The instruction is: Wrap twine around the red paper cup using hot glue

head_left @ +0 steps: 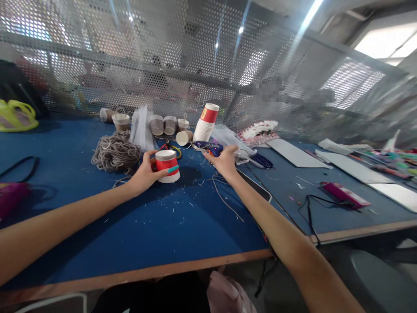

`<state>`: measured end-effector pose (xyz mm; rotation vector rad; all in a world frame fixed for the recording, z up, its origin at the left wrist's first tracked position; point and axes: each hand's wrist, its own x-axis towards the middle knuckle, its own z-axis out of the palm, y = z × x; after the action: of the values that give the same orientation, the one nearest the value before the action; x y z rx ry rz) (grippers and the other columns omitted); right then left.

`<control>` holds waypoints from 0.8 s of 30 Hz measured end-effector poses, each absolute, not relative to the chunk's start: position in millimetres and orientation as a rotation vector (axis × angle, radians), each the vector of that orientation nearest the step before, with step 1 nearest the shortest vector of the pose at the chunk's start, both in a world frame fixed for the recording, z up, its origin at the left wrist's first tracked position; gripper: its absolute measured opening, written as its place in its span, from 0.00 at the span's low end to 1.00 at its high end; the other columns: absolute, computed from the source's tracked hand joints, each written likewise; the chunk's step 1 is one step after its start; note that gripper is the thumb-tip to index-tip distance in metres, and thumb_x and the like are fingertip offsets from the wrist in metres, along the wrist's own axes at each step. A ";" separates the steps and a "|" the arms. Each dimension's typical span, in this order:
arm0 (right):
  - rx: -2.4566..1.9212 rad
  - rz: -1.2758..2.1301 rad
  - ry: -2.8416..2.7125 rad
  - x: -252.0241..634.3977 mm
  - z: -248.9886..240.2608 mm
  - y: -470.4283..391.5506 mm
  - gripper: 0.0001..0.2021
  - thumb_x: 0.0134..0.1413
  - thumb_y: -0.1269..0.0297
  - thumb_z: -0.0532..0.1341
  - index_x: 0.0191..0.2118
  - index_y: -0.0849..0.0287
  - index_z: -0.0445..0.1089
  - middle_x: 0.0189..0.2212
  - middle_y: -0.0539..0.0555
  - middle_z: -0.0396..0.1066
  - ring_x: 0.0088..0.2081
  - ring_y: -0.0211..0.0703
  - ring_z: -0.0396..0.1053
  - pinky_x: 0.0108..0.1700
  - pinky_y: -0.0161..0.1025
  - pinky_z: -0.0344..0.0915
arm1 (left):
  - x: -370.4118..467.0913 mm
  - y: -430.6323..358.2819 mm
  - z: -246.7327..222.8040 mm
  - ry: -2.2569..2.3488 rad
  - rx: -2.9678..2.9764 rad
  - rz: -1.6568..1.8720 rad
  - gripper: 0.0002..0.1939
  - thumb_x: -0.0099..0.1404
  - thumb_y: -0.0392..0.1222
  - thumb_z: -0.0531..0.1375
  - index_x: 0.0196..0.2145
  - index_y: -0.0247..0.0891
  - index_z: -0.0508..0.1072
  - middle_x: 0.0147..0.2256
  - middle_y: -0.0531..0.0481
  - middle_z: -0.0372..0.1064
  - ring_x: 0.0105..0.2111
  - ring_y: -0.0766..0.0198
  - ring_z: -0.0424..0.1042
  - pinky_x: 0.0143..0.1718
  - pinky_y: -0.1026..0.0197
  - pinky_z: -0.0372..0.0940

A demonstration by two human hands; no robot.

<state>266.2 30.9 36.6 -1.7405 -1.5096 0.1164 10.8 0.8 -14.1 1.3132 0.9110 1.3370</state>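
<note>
Forearms extend nearest; left hand grasps paper cup, best squeezed lightly; right hand at blue tool, hold unclear.

Round paper cup wound with cord: red band with dark marks, white rim, grey-brown cord. Left grip: turquoise thumbnail. Plastic pistol-shaped tool: dark blue, orange touches. Tall stack of paper cups: white; uppermost cup red-banded with a yellow patch. Heaped cord bundle: grey-brown, looped strands. Flat-topped bench: blue surface, brown edge. Rectangular box at right: magenta, pale panel. Handled plastic basket: yellow-green. Flat rectangular board: white. Perforated screen: grey, regular dot pattern.
</note>
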 end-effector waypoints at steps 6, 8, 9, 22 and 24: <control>-1.776 0.057 -1.624 259.5 36.5 27.7 0.32 0.35 0.56 0.73 0.44 0.63 0.58 0.46 0.69 0.64 0.54 0.69 0.62 0.53 0.59 0.59 | 8.6 -0.2 -16.9 0.862 1.351 1.229 0.32 0.48 0.42 0.71 0.48 0.42 0.60 0.46 0.42 0.74 0.47 0.48 0.76 0.47 0.44 0.72; -1.812 0.005 -1.741 266.9 51.9 22.9 0.26 0.36 0.58 0.72 0.39 0.62 0.62 0.45 0.69 0.64 0.56 0.70 0.58 0.53 0.61 0.57 | 9.2 -0.2 -15.9 0.864 1.331 1.236 0.31 0.49 0.41 0.70 0.47 0.41 0.61 0.47 0.41 0.74 0.48 0.47 0.75 0.48 0.44 0.72; -1.804 0.034 -1.887 271.4 61.4 19.5 0.20 0.41 0.59 0.69 0.38 0.61 0.63 0.44 0.66 0.65 0.54 0.66 0.60 0.52 0.59 0.59 | 9.8 -0.4 -15.0 0.868 1.314 1.247 0.30 0.49 0.40 0.70 0.46 0.41 0.61 0.47 0.41 0.74 0.48 0.47 0.75 0.49 0.44 0.71; -1.828 0.417 -2.641 276.4 92.3 -7.6 0.17 0.34 0.73 0.67 0.36 0.55 0.69 0.34 0.51 0.68 0.32 0.44 0.66 0.33 0.38 0.61 | 13.7 -5.5 -6.2 0.913 1.251 1.268 0.24 0.51 0.42 0.68 0.43 0.41 0.62 0.43 0.42 0.75 0.46 0.47 0.76 0.48 0.44 0.71; -1.822 0.391 -2.643 274.5 90.3 -6.6 0.17 0.35 0.75 0.65 0.36 0.55 0.67 0.33 0.52 0.68 0.33 0.45 0.67 0.34 0.39 0.62 | 14.0 -5.1 -6.8 0.916 1.257 1.267 0.24 0.51 0.42 0.68 0.43 0.41 0.62 0.44 0.42 0.74 0.47 0.47 0.75 0.49 0.44 0.71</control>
<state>274.5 -6.6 90.3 -1.8224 -2.6429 0.3906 14.0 -5.1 -6.8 1.2572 0.9160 1.2674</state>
